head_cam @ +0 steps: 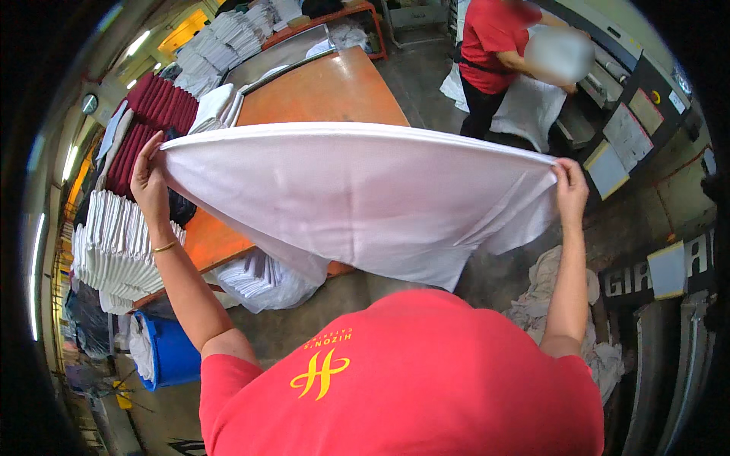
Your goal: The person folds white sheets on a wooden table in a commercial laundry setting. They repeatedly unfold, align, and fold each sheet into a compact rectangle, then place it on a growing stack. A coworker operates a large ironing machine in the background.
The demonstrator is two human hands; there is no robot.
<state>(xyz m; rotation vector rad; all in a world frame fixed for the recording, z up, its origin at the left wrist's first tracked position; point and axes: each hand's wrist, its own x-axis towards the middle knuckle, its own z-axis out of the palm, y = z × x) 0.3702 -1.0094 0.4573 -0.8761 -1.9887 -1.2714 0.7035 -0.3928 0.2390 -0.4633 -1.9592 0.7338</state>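
A white cloth [353, 188] is stretched wide between my two raised hands, its upper edge taut and its lower part hanging loose. My left hand [151, 165] grips the corner at the left, beside stacks of folded cloth. At the right, my right hand [570, 174] pinches the other corner between thumb and fingers. Behind and under the cloth lies an orange table [319, 85], partly hidden by it. Folded white cloths [215, 108] rest on the table just beyond the cloth's left part.
Stacks of maroon cloth [165, 102] and white cloth [114, 245] stand at the left. Below are a plastic-wrapped bundle [268, 282] and a blue bin [174, 353]. A co-worker [490, 51] stands by a machine [627, 114] at upper right. Crumpled cloth [542, 296] lies at the right.
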